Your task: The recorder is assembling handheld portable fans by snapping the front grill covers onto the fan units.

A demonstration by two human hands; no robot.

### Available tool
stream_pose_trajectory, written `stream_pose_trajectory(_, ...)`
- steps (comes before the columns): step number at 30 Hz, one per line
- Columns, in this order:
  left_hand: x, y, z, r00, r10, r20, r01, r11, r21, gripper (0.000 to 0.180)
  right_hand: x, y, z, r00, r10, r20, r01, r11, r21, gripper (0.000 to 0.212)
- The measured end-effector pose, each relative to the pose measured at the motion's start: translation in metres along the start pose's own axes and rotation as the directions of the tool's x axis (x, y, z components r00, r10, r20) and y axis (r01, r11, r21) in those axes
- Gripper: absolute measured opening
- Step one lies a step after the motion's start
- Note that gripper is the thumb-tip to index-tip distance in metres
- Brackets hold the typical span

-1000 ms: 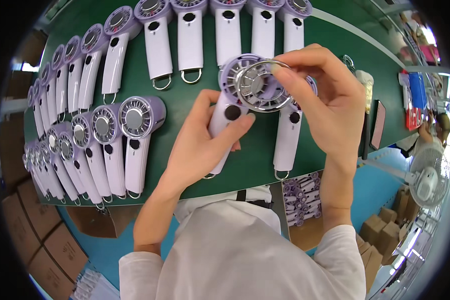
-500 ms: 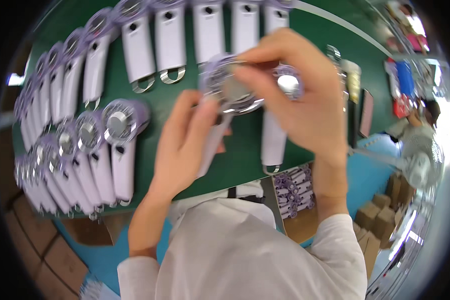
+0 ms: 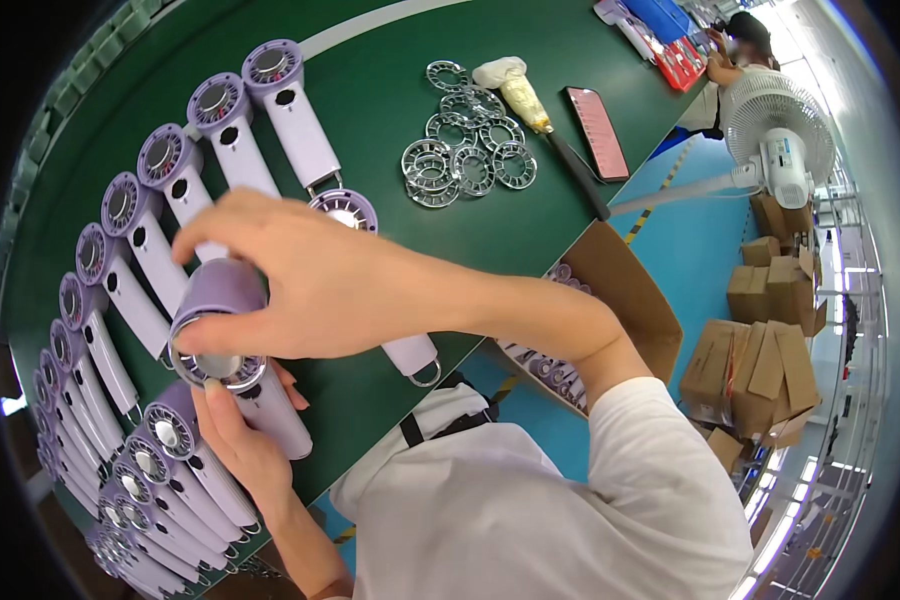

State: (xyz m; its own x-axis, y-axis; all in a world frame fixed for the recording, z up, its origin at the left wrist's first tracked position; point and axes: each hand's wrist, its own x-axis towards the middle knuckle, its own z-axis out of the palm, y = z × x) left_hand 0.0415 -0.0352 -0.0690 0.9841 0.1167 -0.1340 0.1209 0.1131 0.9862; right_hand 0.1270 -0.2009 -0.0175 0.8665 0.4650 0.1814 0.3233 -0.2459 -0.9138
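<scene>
My left hand grips a lilac handheld fan below its round head, thumb at the front rim and fingertips showing past the handle. Over the same head my right hand is curled, its thumb pressed on the silvery front and its other fingers reaching across the far side. Part of that front is hidden by the thumb. Under my right forearm lies another lilac fan, its middle covered by the arm. Several chrome-like rings lie in a loose pile beyond my right arm.
Lilac fans stand in a curved row on the green table, with a second row at the near left. A cloth-wrapped tool and phone lie right. An open carton, pedestal fan and co-worker are beyond.
My view has swung to the right, bringing the rings and phone into full sight. Both hands with the fan now appear further left, and the right hand has moved over the fan's head.
</scene>
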Motion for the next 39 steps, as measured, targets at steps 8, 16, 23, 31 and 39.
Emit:
stream_pose_trajectory(8,0.001,-0.006,-0.01,0.982,0.133,-0.136,-0.092,0.957,0.275,0.046,-0.012,0.014,-0.007,0.981,-0.035,0.193,-0.008,0.976,0.22,0.073)
stream_pose_trajectory(16,0.0,0.025,0.001,0.995,-0.026,0.094,0.012,0.99,0.143,0.034,-0.014,0.008,-0.014,0.988,0.009,0.157,-0.033,0.988,0.15,0.065)
stream_pose_trajectory(23,0.004,0.028,-0.004,0.996,-0.039,0.084,0.044,0.997,-0.064,0.032,0.006,-0.005,-0.006,0.939,0.202,0.28,-0.31,0.848,0.429,0.065)
stream_pose_trajectory(31,-0.01,0.046,-0.027,0.977,0.139,0.161,-0.167,0.97,0.175,0.046,-0.002,-0.036,0.006,0.974,0.156,0.165,-0.178,0.975,0.131,0.077)
stream_pose_trajectory(39,-0.044,0.07,-0.074,0.86,0.508,-0.05,-0.385,0.71,0.589,0.065,0.04,-0.085,0.058,0.972,-0.133,0.191,0.119,0.99,0.081,0.087)
